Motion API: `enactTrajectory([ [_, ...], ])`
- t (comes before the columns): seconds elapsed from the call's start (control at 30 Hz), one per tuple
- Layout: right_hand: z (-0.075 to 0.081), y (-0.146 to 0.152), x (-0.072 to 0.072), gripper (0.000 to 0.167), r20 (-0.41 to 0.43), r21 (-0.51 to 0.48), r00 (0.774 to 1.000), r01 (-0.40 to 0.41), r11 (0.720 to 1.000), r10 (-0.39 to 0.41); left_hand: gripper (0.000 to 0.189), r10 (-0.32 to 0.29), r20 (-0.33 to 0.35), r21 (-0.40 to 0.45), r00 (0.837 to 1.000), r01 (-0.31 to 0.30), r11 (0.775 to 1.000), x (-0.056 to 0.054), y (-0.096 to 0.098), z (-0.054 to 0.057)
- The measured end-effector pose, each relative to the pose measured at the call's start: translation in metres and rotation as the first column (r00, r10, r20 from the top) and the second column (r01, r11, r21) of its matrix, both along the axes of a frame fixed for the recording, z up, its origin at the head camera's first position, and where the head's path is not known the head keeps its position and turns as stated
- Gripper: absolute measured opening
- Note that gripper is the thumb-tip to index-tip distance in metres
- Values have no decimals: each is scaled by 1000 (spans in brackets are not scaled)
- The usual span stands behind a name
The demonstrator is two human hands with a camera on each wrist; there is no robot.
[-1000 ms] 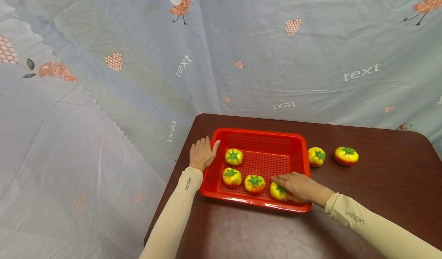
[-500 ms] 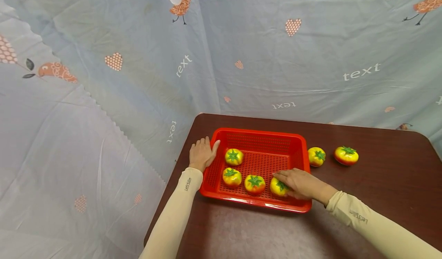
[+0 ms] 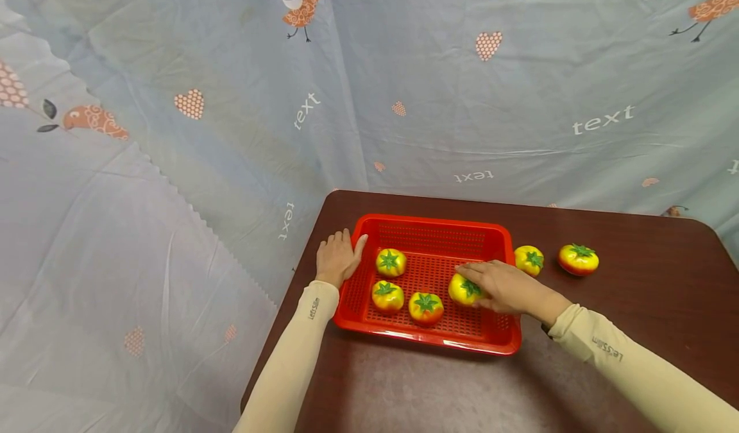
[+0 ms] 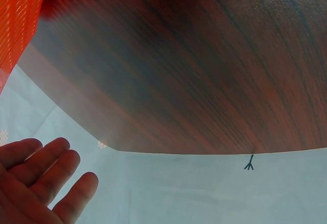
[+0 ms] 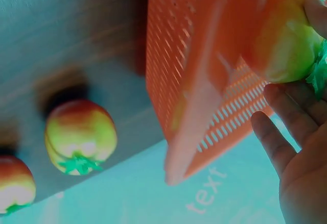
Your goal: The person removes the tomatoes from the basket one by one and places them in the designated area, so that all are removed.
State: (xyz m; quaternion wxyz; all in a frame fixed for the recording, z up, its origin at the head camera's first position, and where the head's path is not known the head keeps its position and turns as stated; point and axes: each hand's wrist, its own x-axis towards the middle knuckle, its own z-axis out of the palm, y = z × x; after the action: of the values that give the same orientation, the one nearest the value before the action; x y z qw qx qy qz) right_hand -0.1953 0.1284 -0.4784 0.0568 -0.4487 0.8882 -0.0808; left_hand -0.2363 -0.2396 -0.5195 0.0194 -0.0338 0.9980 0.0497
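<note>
My right hand (image 3: 508, 287) grips a yellow-and-red toy tomato (image 3: 464, 290) with a green star-shaped leaf cap, over the right part of the red basket (image 3: 427, 337). In the right wrist view the thumb and fingers lie about that held tomato (image 5: 286, 35), beside the basket wall (image 5: 171, 45). Three more tomatoes rest in the basket: one at the back left (image 3: 391, 263), one at the front left (image 3: 387, 297) and one at the front middle (image 3: 426, 309). At the basket's left rim lies my left hand (image 3: 337, 258), fingers straight and thumb apart.
Two more tomatoes sit on the dark wooden table (image 3: 635, 292) right of the basket, one close to its wall (image 3: 528, 260) and one farther right (image 3: 578, 260). A patterned cloth (image 3: 427, 131) hangs behind the table and along its left side.
My right hand has moved the gripped tomato from the basket's front right corner back and up, slightly leftward. The left hand and the other tomatoes have stayed in place.
</note>
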Motion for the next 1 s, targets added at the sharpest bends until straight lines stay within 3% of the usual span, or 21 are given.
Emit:
enactTrajectory([
  [0.43, 20, 9, -17, 72, -33, -34, 998, 56, 998, -57, 81, 2, 7, 6, 1000, -2, 1000, 0, 0, 0],
  [1.0, 33, 21, -28, 70, -112, -105, 991, 68, 992, -80, 83, 4, 9, 1, 1000, -4, 1000, 0, 0, -1],
])
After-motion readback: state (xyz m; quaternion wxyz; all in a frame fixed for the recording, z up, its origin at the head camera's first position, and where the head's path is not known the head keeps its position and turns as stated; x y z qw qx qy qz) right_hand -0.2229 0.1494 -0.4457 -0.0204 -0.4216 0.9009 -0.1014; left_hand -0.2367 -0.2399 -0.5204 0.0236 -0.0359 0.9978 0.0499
